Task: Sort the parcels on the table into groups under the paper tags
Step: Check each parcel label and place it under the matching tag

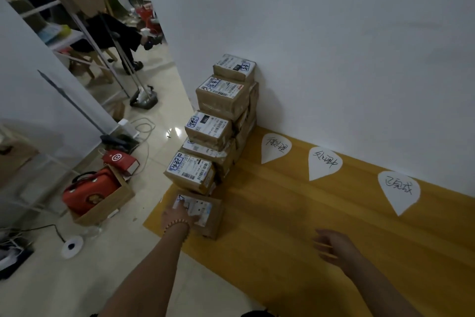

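Observation:
Several brown cardboard parcels point(218, 121) with white shipping labels stand stacked at the left end of the wooden table point(282, 214), against the white wall. The nearest parcel point(208, 216) lies low at the table's front left corner. My left hand point(177, 215), with a bead bracelet on the wrist, rests on top of its label. My right hand point(334, 247) hovers over the bare table with fingers spread, holding nothing. Three white teardrop paper tags with handwriting lie along the wall: left tag point(275, 147), middle tag point(324, 162), right tag point(398, 190).
Left of the table, on the tiled floor, sit an open cardboard box holding a red bag point(90, 192), a red paper bag point(120, 159), cables and a white round base point(72, 246). A person in black sits at the back left point(115, 33).

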